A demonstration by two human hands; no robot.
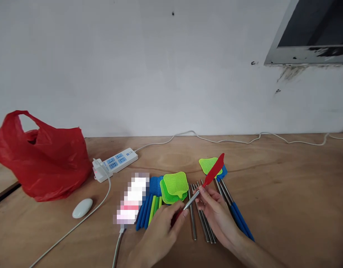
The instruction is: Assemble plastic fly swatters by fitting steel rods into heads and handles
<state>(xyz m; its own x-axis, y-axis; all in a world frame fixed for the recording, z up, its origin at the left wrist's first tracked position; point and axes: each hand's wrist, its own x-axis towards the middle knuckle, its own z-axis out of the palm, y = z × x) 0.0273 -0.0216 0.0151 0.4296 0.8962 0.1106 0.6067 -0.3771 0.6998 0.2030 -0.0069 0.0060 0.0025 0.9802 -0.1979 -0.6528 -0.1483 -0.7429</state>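
Note:
A red fly swatter [214, 169] with a metal rod is held at a slant in front of me, its head seen nearly edge-on. My left hand [163, 230] is closed around its lower end, where a bit of red shows. Near the head, my right hand [213, 212] pinches the rod between thumb and fingers. Behind my left hand lie green swatter heads [175, 184], blue swatter heads [155, 186] and several blue and green handles [147, 210]. Bare metal rods [193, 219] lie between my hands. Right of them are swatters with blue handles [241, 221].
A red plastic bag [48, 160] stands at the left. Near it are a white power strip [124, 158] with a plugged-in charger, a white mouse-like object [82, 208] and a blurred phone [134, 199] on a cable. A white cord [230, 140] runs along the wall.

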